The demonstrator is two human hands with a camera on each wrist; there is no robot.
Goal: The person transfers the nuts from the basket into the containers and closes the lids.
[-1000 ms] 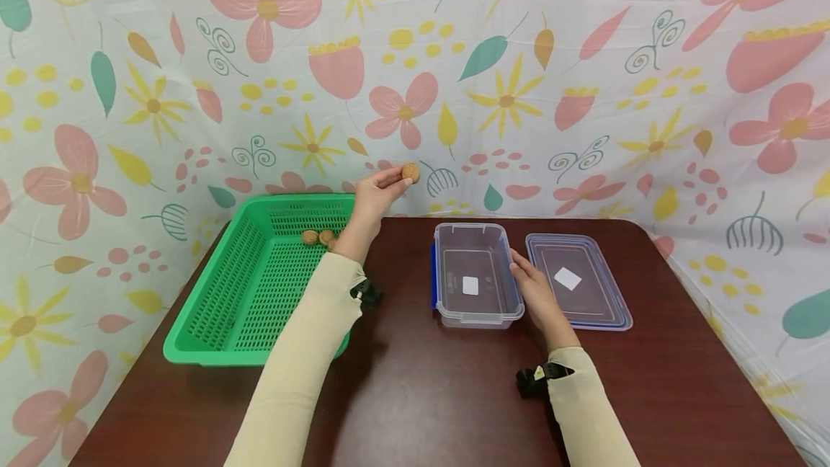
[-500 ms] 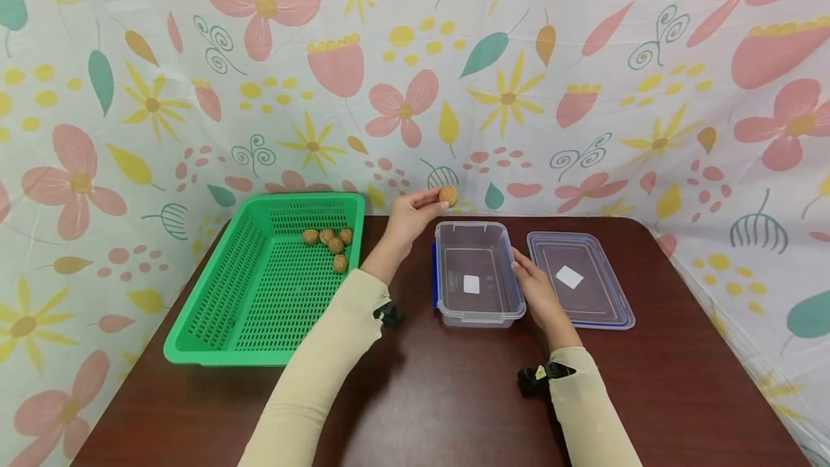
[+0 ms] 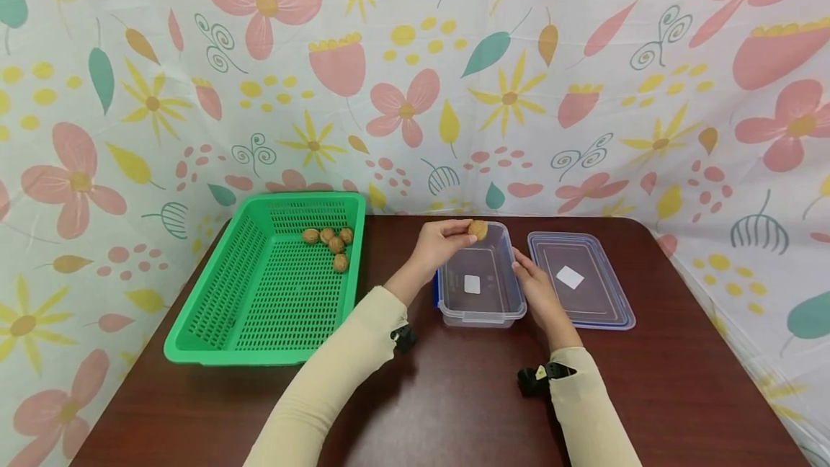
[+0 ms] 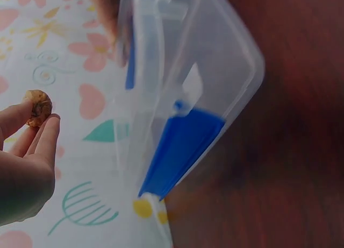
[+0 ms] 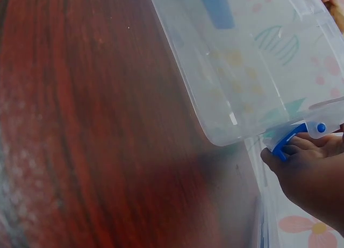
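A walnut (image 3: 478, 229) is pinched between the thumb and fingers of my left hand (image 3: 436, 247). In the head view that hand is over the far left part of a clear plastic food container (image 3: 476, 319), which has a white label inside. The left wrist view shows the walnut (image 4: 38, 108) at the fingertips, apart from the container wall and its blue side clip (image 4: 183, 146). My right hand (image 3: 538, 294) holds the container's right side. In the right wrist view, its thumb and fingers are around the hanging blue clip (image 5: 287, 140), partly hidden.
A green plastic basket (image 3: 194, 323) stands at the left with several walnuts (image 3: 336, 244) in its far right corner. The container's clear lid (image 3: 593, 301) lies flat on the dark wooden table (image 3: 454, 402) to the right. A flowered cloth (image 3: 415, 42) hangs behind.
My left hand has carried the walnut rightward and down, from beside the basket to over the container. My right hand and the container have stayed in place.
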